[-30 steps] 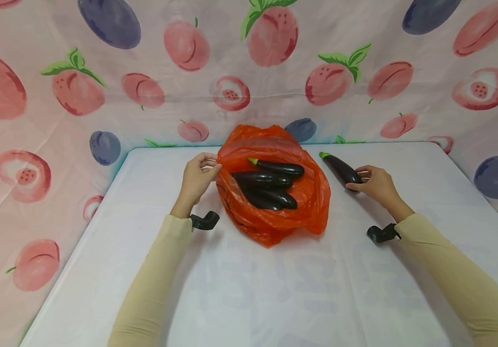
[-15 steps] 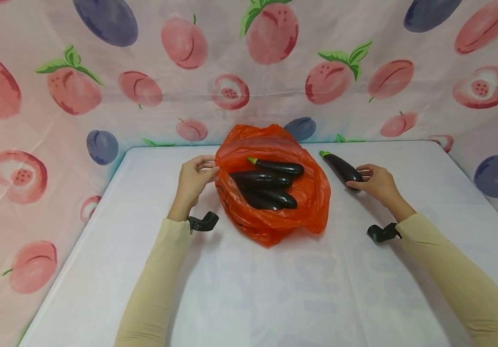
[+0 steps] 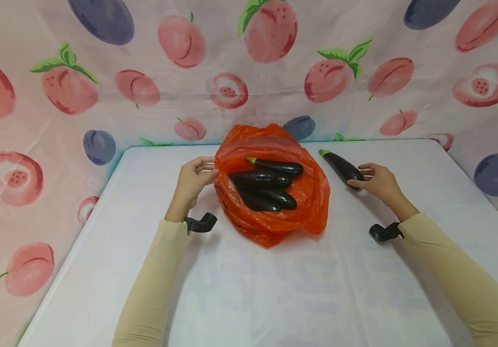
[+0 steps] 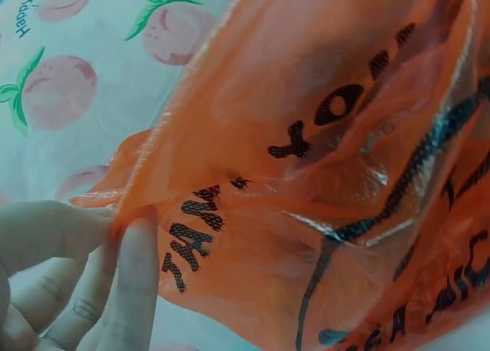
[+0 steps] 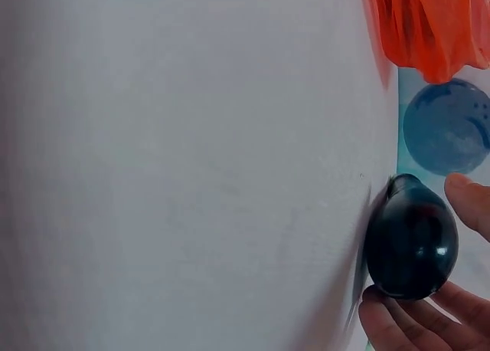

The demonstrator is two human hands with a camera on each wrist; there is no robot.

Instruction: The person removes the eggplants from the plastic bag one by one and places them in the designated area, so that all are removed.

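Loose eggplant [image 3: 337, 164] lies right of the bag [image 3: 270, 224], blunt end in the right hand [image 3: 382, 184]

The loose eggplant rests on the table [image 3: 296, 299], beside the bag but apart from it; its long axis slants from the blunt end, nearest the person, away and leftward to the green stem end near the table's far edge; so it lies ahead of the right hand and to its left, and the bag's mouth is off to its left side rather than in line with its tip; the right hand is plainly the nearer, its thumb and fingers curled about the blunt end, though how firmly they press cannot be told; the left hand [image 3: 190, 183] is across on the bag's other side, pinching the left edge of its rim between thumb and fingers, as the left wrist view shows, and the mouth gapes toward the person

By count: one bag, orange, with black print on its side; one loose eggplant; at least four bagged eggplants [image 3: 280, 167], the uppermost showing a green stem, the rest overlapping too closely for a sure total; two hands, each with something in its grip; two wrist cameras [image 3: 202, 222], one at each cuff; behind the table, one cloth [image 3: 353, 113] printed with fruit
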